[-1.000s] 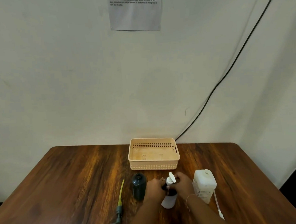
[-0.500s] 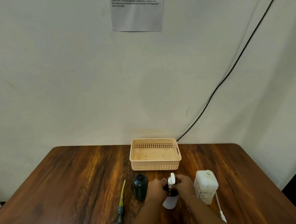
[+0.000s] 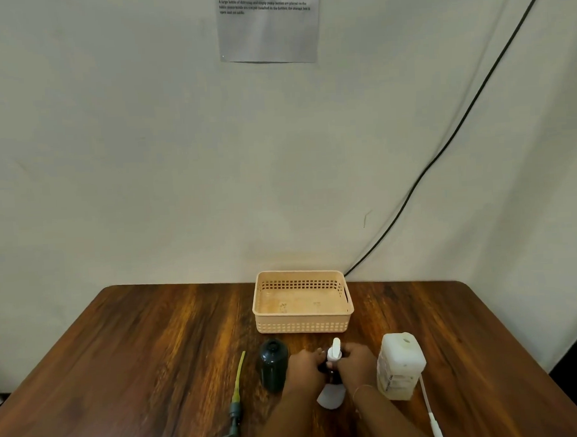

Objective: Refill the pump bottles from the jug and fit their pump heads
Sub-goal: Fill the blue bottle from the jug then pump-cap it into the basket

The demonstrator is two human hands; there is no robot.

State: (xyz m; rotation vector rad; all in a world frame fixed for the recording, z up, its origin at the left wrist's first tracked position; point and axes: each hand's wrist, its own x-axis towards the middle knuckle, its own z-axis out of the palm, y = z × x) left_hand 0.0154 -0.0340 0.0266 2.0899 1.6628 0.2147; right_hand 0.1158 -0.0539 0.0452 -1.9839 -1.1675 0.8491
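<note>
Wood table [image 3: 154, 359], bottle [image 3: 328, 397] between hands [image 3: 303, 368] [image 3: 356, 365], apparently gripped

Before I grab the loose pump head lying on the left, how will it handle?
Probably light: the pump head looks like small plastic. Its long thin tube looks curved, so expect it to flex and swing. Lying flat on the table, it may roll if nudged.

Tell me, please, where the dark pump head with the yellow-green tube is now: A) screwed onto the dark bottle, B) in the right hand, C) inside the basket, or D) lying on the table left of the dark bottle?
D: the dark pump head lies flat on the table left of the dark bottle; the left hand and right hand hold the white bottle.
</note>
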